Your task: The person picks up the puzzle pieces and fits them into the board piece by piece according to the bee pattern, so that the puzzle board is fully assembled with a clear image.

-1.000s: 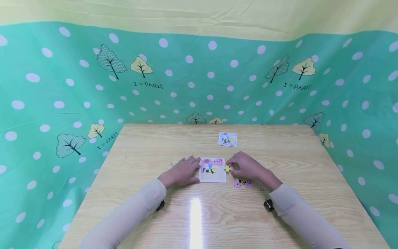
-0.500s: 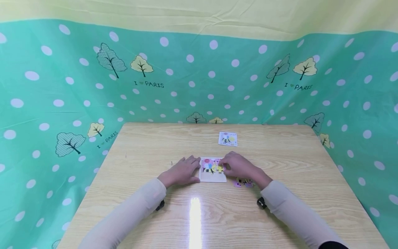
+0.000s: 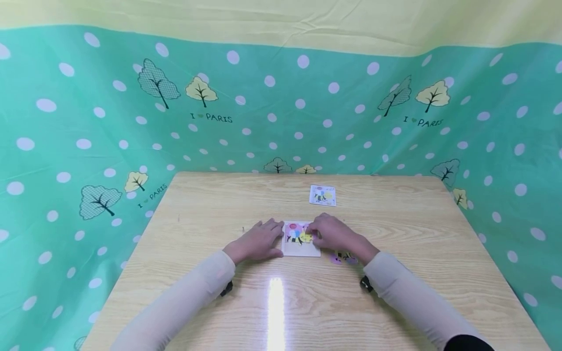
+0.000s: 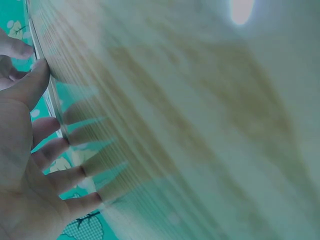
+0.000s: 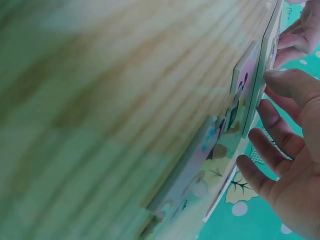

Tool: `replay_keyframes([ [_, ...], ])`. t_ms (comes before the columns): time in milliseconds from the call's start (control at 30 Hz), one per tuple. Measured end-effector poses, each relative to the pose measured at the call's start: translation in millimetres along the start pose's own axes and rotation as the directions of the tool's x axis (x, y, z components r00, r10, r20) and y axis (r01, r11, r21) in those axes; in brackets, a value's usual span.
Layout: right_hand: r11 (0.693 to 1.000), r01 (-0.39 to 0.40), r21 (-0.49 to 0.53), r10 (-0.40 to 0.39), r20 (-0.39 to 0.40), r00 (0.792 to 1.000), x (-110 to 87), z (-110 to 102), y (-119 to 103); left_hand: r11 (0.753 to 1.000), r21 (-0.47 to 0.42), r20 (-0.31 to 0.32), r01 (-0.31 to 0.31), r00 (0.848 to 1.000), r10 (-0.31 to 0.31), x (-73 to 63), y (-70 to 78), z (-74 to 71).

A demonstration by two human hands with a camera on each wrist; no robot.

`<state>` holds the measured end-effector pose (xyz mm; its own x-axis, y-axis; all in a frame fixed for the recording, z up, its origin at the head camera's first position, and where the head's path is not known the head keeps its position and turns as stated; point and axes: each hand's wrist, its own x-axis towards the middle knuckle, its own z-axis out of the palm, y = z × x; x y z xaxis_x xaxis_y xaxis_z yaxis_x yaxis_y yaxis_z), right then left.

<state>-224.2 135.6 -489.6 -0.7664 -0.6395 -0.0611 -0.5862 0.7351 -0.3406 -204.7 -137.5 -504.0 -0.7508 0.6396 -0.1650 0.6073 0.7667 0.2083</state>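
Puzzle tray (image 3: 300, 251) sits flat mid-surface (image 3: 197, 219), square to the person, so probably within easy reach of both hands. Left hand (image 3: 258, 241): fingers spread wide, tips and thumb along the tray's left edge, gripping nothing; reads as a stop against sliding. Right hand (image 3: 335, 234): narrow, fingers bent down over the tray's right side, thumb and index at the yellow piece (image 3: 305, 238). Looks like a light pinch, tips partly hidden. Piece is right of the bee's striped body, consistent with the print. Can't confirm it's fully seated. Near strip of the tray shows bare backing. Loose pieces (image 3: 338, 258) lie just off the tray's near right corner, partly under the right wrist; short pick for that side, I'd guess. Bee card (image 3: 322, 195) lies face up on the far side, likely parked as reference, out of the hands' way.
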Motion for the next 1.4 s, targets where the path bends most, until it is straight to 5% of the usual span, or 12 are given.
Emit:
replay_keyframes([
  [700,1.0,-0.019,-0.005,0.019,0.038,0.999,3.7,3.6,-1.7,1.0,0.023,0.0,-0.002,1.0,0.002,0.7,-2.0,0.4],
  [933,1.0,0.022,0.003,-0.022,0.037,0.999,-8.7,-2.7,-4.4,1.0,0.009,0.001,-0.003,1.0,0.003,0.9,-0.6,0.6],
  [1400,0.996,-0.063,0.055,0.063,-0.002,0.998,-44.0,-13.0,13.5,1.0,0.029,-0.007,-0.006,1.0,0.006,1.3,1.8,1.1],
])
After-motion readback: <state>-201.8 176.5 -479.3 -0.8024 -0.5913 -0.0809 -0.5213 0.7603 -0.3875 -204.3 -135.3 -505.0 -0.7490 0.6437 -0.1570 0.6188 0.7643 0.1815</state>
